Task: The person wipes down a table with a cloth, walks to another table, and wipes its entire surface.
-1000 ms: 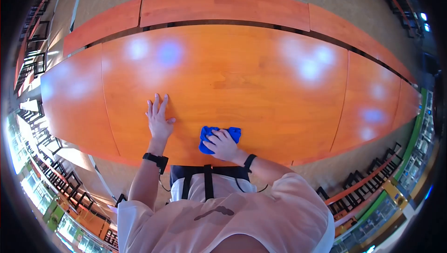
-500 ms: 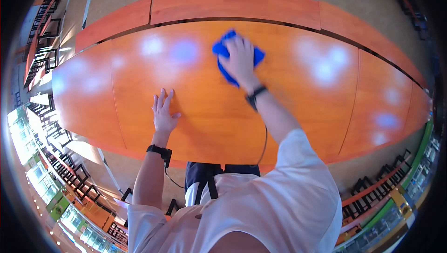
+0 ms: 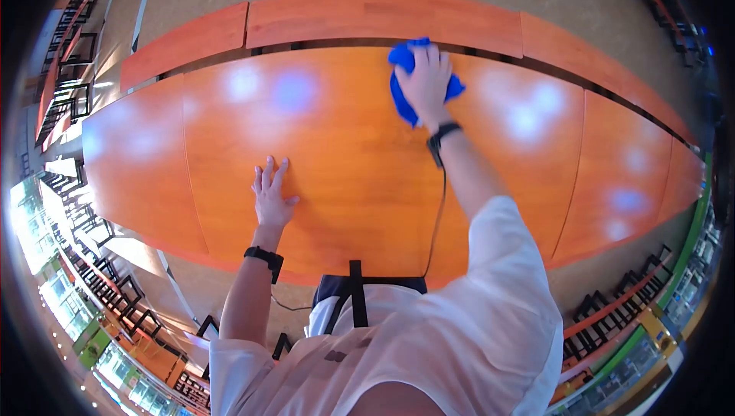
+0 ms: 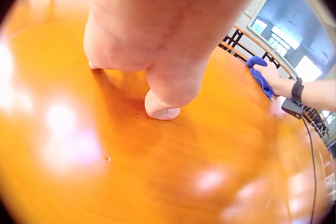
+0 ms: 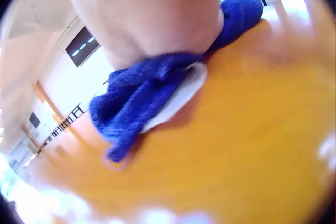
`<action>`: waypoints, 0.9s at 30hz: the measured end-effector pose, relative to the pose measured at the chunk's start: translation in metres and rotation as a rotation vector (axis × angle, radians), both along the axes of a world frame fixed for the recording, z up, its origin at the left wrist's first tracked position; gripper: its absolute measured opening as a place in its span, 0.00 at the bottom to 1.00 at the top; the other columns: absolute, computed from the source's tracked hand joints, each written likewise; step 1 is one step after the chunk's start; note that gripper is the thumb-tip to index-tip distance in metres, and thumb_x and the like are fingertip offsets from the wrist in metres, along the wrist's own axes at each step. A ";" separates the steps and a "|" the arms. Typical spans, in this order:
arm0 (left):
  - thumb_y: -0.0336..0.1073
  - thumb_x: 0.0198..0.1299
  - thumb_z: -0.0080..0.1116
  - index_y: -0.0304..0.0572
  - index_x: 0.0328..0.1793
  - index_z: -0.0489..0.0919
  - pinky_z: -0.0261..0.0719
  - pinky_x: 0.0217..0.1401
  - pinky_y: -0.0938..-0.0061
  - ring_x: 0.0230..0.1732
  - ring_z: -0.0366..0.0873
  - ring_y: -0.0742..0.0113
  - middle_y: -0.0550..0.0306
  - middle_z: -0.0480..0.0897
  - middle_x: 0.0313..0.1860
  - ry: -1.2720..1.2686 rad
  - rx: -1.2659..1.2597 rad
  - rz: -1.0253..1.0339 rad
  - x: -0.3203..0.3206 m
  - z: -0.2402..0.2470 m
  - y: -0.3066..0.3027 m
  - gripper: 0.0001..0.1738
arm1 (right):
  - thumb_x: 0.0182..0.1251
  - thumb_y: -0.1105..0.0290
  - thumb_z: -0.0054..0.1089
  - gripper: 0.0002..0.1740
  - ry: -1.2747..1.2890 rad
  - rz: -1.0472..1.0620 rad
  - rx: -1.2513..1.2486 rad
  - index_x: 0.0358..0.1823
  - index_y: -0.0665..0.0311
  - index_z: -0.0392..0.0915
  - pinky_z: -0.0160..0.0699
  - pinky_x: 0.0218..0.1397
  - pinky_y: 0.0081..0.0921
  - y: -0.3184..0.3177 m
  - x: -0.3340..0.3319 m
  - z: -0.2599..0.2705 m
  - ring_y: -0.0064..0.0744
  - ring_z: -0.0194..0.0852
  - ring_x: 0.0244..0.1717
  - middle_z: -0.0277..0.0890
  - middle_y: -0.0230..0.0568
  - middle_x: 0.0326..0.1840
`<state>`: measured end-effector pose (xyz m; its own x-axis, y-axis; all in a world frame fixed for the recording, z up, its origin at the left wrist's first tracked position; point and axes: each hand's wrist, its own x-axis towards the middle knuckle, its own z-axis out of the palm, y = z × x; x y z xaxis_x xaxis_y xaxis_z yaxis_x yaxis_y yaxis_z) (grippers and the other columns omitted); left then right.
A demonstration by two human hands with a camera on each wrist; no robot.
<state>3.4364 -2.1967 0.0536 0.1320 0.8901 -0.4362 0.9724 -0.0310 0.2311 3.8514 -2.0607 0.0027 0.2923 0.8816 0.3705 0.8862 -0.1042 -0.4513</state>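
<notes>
On the far side of the orange wooden table (image 3: 344, 186), my right hand (image 3: 429, 83) grips a blue cloth (image 3: 403, 106) spread out under the palm and fingers. Close up in the right wrist view, the cloth (image 5: 139, 95) bunches in folds beneath the hand, with a pale strip along its lower edge. My left hand (image 3: 273, 200) rests on the tabletop at the near left, fingers spread and nothing held. The left wrist view shows its thumb touching the wood, and the blue cloth (image 4: 258, 74) farther off at the right.
A long red-orange bench (image 3: 383, 14) runs along the table's far edge, with a dark gap between. A thin cable (image 3: 436, 225) trails from the right wristband across the tabletop. Lights reflect on the glossy surface. Rows of other tables and seats stand around the room.
My right hand has swept the blue cloth from the near edge to the far side, then a little farther right. The left hand stays resting in place.
</notes>
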 end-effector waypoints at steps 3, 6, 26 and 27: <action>0.32 0.51 0.82 0.77 0.90 0.61 0.55 0.89 0.29 0.91 0.47 0.33 0.59 0.53 0.93 -0.008 0.001 -0.013 0.004 0.000 -0.003 0.61 | 0.59 0.58 0.74 0.24 0.068 0.048 0.011 0.56 0.55 0.82 0.71 0.60 0.56 0.006 0.007 -0.001 0.58 0.73 0.59 0.78 0.44 0.58; 0.32 0.52 0.82 0.76 0.91 0.61 0.56 0.88 0.28 0.91 0.47 0.32 0.59 0.53 0.93 0.007 0.009 -0.026 0.000 -0.004 0.004 0.62 | 0.58 0.57 0.75 0.26 0.025 0.063 -0.015 0.57 0.54 0.82 0.71 0.67 0.57 -0.116 -0.014 -0.005 0.62 0.72 0.62 0.78 0.49 0.59; 0.28 0.50 0.82 0.75 0.90 0.63 0.57 0.88 0.30 0.91 0.48 0.32 0.58 0.55 0.93 0.009 0.029 -0.007 0.007 -0.003 0.002 0.62 | 0.56 0.55 0.76 0.22 -0.016 -0.150 -0.118 0.50 0.53 0.83 0.74 0.58 0.58 0.021 0.108 -0.017 0.59 0.75 0.57 0.79 0.45 0.52; 0.28 0.50 0.82 0.75 0.90 0.63 0.58 0.88 0.32 0.91 0.49 0.32 0.57 0.56 0.93 -0.011 0.040 -0.006 0.008 -0.004 0.001 0.62 | 0.55 0.55 0.76 0.23 -0.015 -0.124 -0.117 0.50 0.54 0.83 0.74 0.59 0.57 0.026 0.114 -0.022 0.59 0.75 0.57 0.79 0.46 0.52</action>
